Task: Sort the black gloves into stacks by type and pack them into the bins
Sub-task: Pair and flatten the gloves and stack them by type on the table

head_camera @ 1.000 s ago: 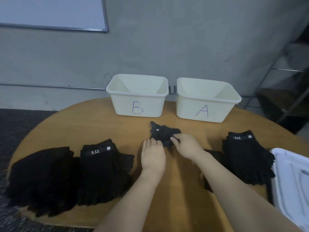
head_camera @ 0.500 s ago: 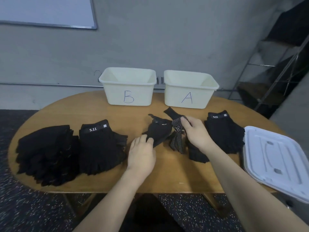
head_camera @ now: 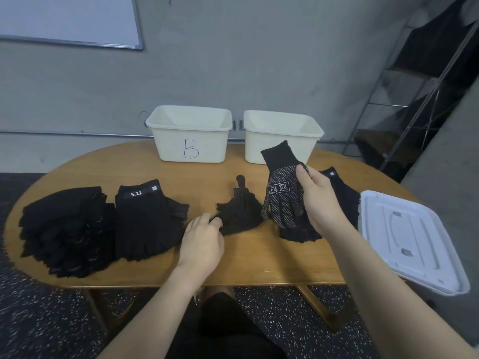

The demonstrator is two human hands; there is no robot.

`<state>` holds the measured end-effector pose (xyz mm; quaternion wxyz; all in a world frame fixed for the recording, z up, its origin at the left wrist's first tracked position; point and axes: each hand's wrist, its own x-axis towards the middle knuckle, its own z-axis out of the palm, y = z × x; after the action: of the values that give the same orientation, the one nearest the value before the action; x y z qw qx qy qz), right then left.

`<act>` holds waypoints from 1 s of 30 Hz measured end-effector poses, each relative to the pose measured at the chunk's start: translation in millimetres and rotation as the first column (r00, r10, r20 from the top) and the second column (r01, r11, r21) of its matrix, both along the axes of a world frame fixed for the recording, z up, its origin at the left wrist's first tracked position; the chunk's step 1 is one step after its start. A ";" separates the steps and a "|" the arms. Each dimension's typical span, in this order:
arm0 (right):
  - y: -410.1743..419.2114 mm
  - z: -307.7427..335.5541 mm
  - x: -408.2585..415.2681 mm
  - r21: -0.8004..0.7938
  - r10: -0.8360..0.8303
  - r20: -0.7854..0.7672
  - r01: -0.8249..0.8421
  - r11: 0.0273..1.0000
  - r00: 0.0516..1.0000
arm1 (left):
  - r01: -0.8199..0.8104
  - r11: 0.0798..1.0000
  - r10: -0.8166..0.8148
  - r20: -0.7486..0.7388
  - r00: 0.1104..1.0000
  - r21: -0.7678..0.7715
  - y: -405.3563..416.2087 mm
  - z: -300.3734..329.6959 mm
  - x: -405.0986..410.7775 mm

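On the oval wooden surface (head_camera: 259,263), the right hand (head_camera: 317,200) pinches a black dotted knit glove (head_camera: 282,193). The left hand (head_camera: 201,242) pinches a crumpled black glove (head_camera: 239,216). Match the dotted one to its like stack before binning.

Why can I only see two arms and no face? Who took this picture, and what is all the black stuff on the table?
The camera sits on the person's head and looks down, so you see only their own arms. There is just this one view.

The right hand holds up a black knitted glove with white dots. The left hand pinches a small crumpled black glove lying on the round wooden table.

The black stuff is more gloves, in stacks: a plain black pile far left, a stack marked 5.11 next to it, and another stack behind the right hand.

At the back stand two cream plastic bins, one marked B and another beside it. A white plastic lid lies at the right.
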<state>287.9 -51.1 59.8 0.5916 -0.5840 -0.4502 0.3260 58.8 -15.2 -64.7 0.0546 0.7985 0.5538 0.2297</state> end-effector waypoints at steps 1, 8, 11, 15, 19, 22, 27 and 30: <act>-2.6 0.8 -0.7 -0.009 0.014 -0.028 -0.014 1.000 1.000 | 0.007 1.000 -0.007 0.010 1.000 -0.014 -1.5 1.2 -0.1; -30.8 -1.3 -16.3 -0.036 0.124 -0.265 -0.138 0.990 0.956 | 0.287 0.908 -0.025 0.645 0.763 -0.305 -20.7 49.5 13.5; -37.5 -10.8 -27.6 -0.062 0.131 -0.274 -0.154 0.986 0.953 | 0.509 0.748 0.124 0.843 0.524 -0.426 -32.7 65.4 18.4; -43.2 -30.8 -40.5 -0.081 0.096 -0.210 -0.115 0.990 0.973 | 0.507 0.767 0.157 0.882 0.444 -0.392 -50.3 66.3 18.6; -53.9 -53.5 -44.6 -0.144 0.114 -0.155 -0.136 0.980 0.981 | 0.442 0.780 0.267 0.875 0.404 -0.443 -55.8 56.2 7.5; -59.2 -67.6 -46.5 -0.179 0.176 -0.149 -0.201 0.963 0.973 | 0.342 0.818 0.229 0.806 0.545 -0.463 -60.7 45.7 0.0; -51.2 -87.5 -48.4 -0.157 0.152 0.158 -0.127 0.979 0.976 | 0.180 0.897 0.140 0.645 0.752 -0.404 -59.6 18.5 -3.3; -38.1 -100.2 -43.7 -0.177 0.145 0.330 -0.090 0.980 0.933 | 0.093 0.929 0.149 0.590 0.793 -0.359 -57.2 12.1 -4.5</act>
<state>244.2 -89.2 -40.4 0.4358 -0.6489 -0.5524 0.2895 54.3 -72.4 -52.5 0.3754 0.6486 0.5516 0.3661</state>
